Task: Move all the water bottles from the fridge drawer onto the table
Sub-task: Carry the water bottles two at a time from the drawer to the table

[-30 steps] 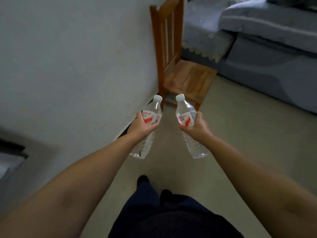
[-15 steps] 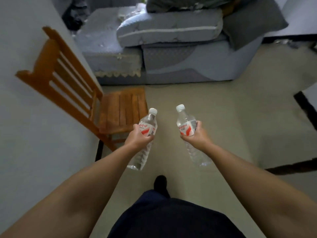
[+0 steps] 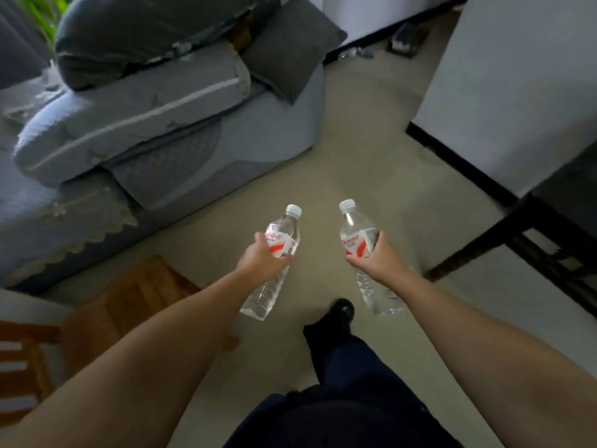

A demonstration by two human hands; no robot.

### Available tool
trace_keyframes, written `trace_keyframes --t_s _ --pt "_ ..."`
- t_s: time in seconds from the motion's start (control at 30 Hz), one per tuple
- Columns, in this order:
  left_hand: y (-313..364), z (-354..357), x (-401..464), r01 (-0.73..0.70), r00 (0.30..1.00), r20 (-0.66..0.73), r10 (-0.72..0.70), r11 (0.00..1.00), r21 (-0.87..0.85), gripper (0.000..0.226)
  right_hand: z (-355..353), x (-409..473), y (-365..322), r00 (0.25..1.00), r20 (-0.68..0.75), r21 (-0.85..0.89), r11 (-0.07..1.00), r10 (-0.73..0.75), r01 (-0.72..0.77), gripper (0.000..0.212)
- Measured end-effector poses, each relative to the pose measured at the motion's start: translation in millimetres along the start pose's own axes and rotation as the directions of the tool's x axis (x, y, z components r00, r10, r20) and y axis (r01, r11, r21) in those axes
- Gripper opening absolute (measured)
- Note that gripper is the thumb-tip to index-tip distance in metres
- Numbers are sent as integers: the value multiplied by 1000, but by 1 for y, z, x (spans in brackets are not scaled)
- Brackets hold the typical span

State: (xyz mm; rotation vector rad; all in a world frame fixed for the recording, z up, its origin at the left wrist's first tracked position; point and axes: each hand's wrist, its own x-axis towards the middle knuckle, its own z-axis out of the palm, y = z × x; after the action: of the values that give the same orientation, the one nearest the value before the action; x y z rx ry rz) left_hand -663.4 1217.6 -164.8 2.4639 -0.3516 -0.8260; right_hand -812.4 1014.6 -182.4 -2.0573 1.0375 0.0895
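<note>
I carry two clear water bottles with white caps and red-and-white labels, held out in front of me above the floor. My left hand [image 3: 258, 258] grips the left bottle [image 3: 281, 232] around its label, cap tilted up and to the right. My right hand [image 3: 378, 258] grips the right bottle [image 3: 355, 234] at its label, cap tilted up and to the left. The dark table [image 3: 549, 221] shows only a corner and legs at the right edge. No fridge drawer is in view.
A grey sofa [image 3: 168, 130] with cushions fills the upper left. A wooden chair [image 3: 122, 302] stands at the lower left. A white wall with black skirting [image 3: 504, 92] juts in at the upper right. Beige floor [image 3: 339, 150] lies ahead; my dark shoe [image 3: 339, 310] is below.
My view has swung right: the chair and sofa slid to the left, and the white wall and dark table came in at the right. Both hands keep their bottles.
</note>
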Motion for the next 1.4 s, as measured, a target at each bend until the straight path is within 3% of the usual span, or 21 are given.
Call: trace_keyframes --t_s 0.3,0.57,0.73,1.1,1.27,1.4 --pt "140 13 152 -134 987 96 128 989 65 69 -82 144 10 983 -124 136 984 134 -117 59" --pt "258 18 263 -263 959 141 247 958 112 69 -162 243 21 942 -239 151 967 236 -204 70" --pt "330 43 331 -368 913 253 320 914 170 68 -196 296 37 892 -277 179 931 358 -318 78" --pt "533 78 489 -643 728 488 481 725 245 70 -284 421 47 674 -397 533 755 623 -383 81" --pt "611 121 510 -705 638 573 515 690 165 82 -312 440 56 557 -414 657 660 720 -365 74" --pt "665 176 495 -787 528 657 538 600 141 64 -340 438 87 473 -399 729 585 786 -357 75"
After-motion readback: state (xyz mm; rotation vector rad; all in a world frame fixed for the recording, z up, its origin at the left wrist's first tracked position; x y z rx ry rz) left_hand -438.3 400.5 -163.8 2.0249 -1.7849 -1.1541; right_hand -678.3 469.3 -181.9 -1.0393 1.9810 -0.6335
